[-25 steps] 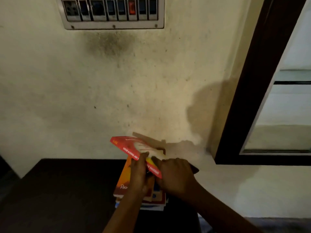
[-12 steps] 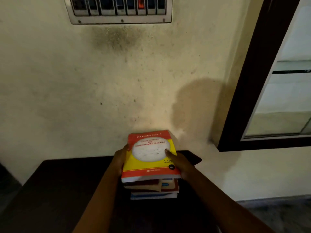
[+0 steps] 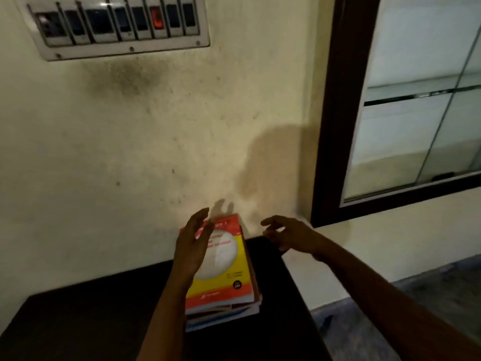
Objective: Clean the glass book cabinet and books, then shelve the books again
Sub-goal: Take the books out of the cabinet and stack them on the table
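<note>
A red and yellow book with a white circle on its cover lies on top of a small stack of books on a dark table against the wall. My left hand hovers above the left side of that top book, fingers straight and holding nothing. Off to the right of the stack, my right hand floats above the table's far corner with loosely bent fingers, also holding nothing. The glass book cabinet with its dark wooden frame is set in the wall at the upper right.
A switch panel with one lit red switch hangs on the stained cream wall at the top left. The floor shows to the right of the table. Inside the cabinet a glass shelf crosses behind the pane.
One second ago both hands held the red and yellow book tilted above the stack. They laid it flat on top, then let go and lifted away, the right hand moving off to the right.
</note>
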